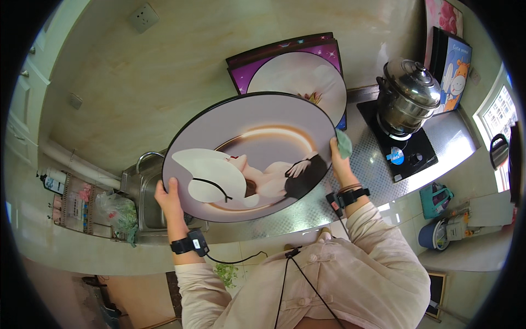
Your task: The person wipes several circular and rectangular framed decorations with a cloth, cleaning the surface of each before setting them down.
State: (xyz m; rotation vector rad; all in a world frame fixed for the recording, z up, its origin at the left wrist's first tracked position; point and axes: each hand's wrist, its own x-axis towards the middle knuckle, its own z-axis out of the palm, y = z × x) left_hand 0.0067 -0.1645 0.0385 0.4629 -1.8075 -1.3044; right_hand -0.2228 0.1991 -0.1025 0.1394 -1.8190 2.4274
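An oval framed picture (271, 111) with a thin black rim is held up in front of me; it shows a figure in a white hat. My left hand (169, 200) grips its lower left edge, thumb on the front. At the right edge my right hand (340, 162) holds the frame, with a green cloth (344, 144) between hand and rim. Behind it, a round picture of a white flower (287, 74) leans against purple framed panels (242, 76) at the wall. The fingers behind the oval picture are hidden.
A metal counter (370, 185) runs below the picture. On the right, a steel steamer pot (407, 98) stands on a black cooktop (425, 144). At left are a sink (150, 205), a faucet (148, 155) and a plastic bag (119, 211). More pictures (454, 78) lean in the right corner.
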